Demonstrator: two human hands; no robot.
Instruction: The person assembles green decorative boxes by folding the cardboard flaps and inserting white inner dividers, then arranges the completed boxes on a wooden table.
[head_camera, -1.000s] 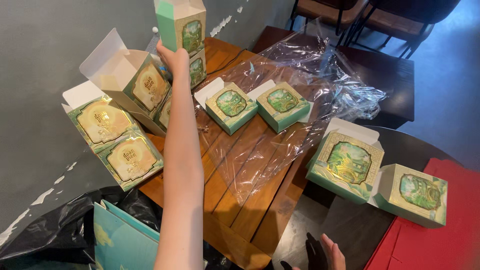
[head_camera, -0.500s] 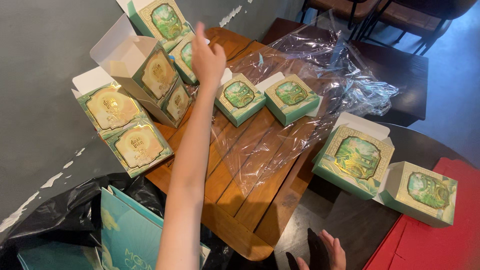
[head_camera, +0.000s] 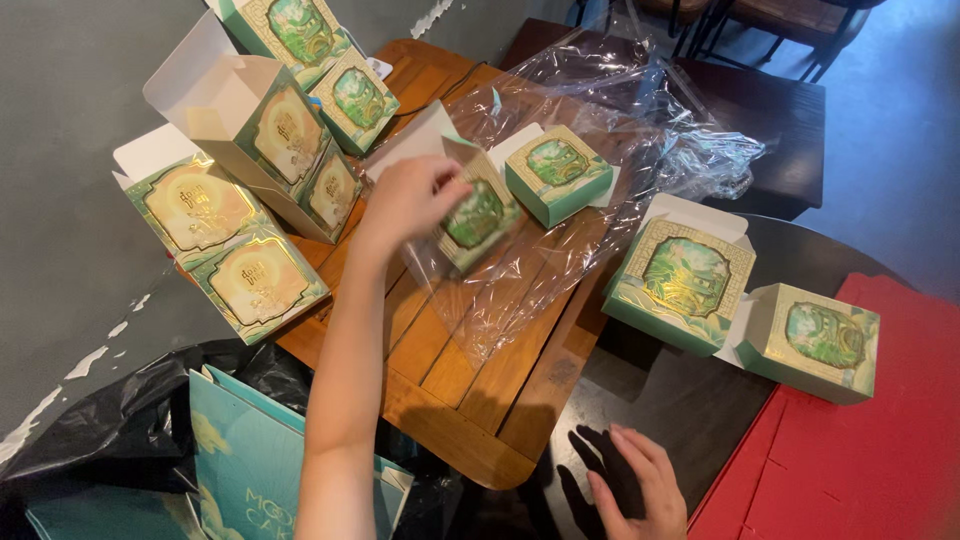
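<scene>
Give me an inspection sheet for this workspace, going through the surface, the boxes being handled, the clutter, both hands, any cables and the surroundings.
Surface: slatted wooden table, partly covered by clear plastic wrap.
Job's things: small green box with its white flap open, lying on the wrap; a second small green box beside it.
Clutter: gold and green boxes stacked at the table's left end; two larger green boxes to the right.
Hands: left hand grips the small green box; right hand rests open on a dark round table.
Cables: nothing seen.
Surroundings: grey wall, black bag, teal paper bag, red surface.
</scene>
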